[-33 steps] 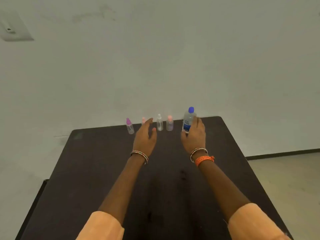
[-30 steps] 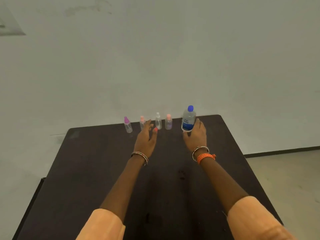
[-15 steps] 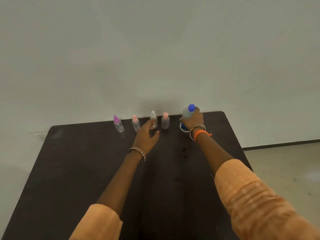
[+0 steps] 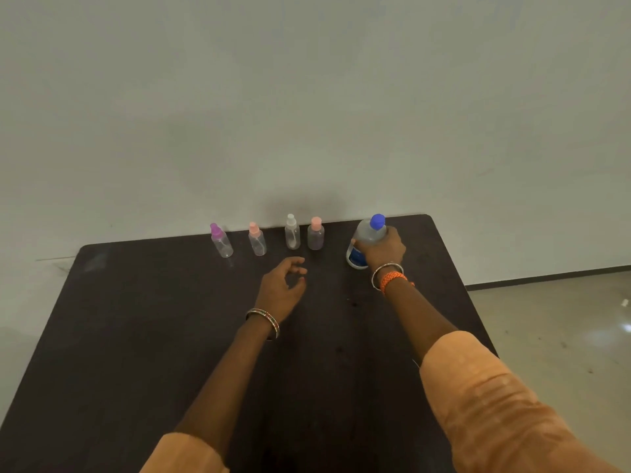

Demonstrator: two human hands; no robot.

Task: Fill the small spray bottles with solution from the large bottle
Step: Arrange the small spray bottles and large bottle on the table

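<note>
Several small clear spray bottles stand in a row at the far edge of the dark table [image 4: 143, 336]: a purple-capped bottle [image 4: 221, 241], a pink-capped bottle [image 4: 257, 239], a white-capped bottle [image 4: 292, 232] and another pink-capped bottle [image 4: 316, 234]. To their right stands the large clear bottle [image 4: 367, 233] with a blue cap and blue label. My right hand [image 4: 382, 249] grips its body. My left hand [image 4: 281, 285] hovers over the table just in front of the white-capped bottle, fingers loosely curled and holding nothing.
A plain grey wall rises right behind the table's far edge. To the right of the table lies bare floor [image 4: 563, 336] with a dark skirting line along the wall.
My right hand has gone from beside the large bottle to gripping it. My left hand has drawn back a little from the row, fingers curling. The view has moved closer.
</note>
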